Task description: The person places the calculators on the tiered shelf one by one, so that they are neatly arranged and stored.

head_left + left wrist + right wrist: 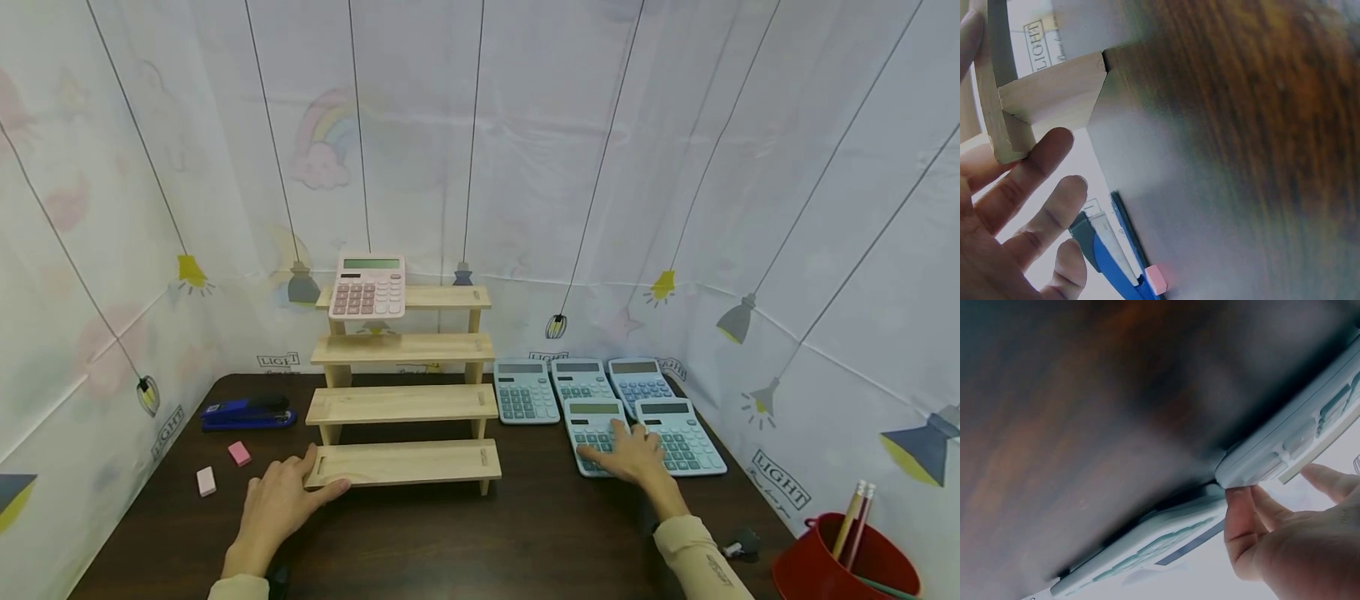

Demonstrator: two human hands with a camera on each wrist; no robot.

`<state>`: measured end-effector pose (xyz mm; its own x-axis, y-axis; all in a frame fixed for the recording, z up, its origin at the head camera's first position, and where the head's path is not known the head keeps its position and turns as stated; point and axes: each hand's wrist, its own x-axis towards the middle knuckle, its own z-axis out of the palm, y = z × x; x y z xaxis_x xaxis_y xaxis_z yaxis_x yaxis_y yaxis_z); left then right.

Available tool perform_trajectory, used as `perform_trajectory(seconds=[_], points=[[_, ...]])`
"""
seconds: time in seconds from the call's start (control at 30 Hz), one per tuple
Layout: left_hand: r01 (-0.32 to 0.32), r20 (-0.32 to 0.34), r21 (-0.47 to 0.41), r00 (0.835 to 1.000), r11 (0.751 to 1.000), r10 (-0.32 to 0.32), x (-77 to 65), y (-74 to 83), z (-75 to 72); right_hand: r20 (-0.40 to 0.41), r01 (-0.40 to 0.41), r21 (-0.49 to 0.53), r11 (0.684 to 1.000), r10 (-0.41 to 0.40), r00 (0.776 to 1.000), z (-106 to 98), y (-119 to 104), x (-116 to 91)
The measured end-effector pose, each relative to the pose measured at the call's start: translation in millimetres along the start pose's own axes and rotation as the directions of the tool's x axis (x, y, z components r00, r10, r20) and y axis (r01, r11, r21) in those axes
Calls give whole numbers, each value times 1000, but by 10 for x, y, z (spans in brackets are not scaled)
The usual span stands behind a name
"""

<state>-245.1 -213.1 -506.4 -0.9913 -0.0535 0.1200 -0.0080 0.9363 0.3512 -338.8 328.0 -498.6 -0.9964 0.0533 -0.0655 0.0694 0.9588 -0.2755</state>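
A light wooden stepped stand with several shelves stands mid-table. My left hand (273,508) holds the left end of its lowest shelf (420,462), thumb along the front edge; its other fingers spread loosely in the left wrist view. To the right, my right hand (633,454) grips a light-blue calculator (594,408) lying at the front of a group, thumb over its keys and fingers at its right edge. In the right wrist view those fingertips (1238,500) reach the gap beside a neighbouring calculator (1147,547). A pink calculator (367,287) leans on the top shelf's left side.
Several more light-blue calculators (527,392) lie right of the stand. On the left are a blue stapler (247,414), a pink eraser (239,453) and a white eraser (206,481). A red pencil cup (810,567) stands at the right front. Printed curtains enclose the table.
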Motion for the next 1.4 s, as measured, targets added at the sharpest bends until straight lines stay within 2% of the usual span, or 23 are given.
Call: perform_trajectory(seconds=[0.4,1.17,1.4], points=[[-2,1,-7,1000,1000,2,5,1,0,85,-26,-17,1000,27,996,-3,-64,26],[1,15,-20,1000,1000,-1,-14,12,-5,45,-32,-11,999,32,998,27,-114,7],[5,18,-32,1000,999,-5,-7,9,-10,38,-6,-2,1000,6,999,-9,-164,1]])
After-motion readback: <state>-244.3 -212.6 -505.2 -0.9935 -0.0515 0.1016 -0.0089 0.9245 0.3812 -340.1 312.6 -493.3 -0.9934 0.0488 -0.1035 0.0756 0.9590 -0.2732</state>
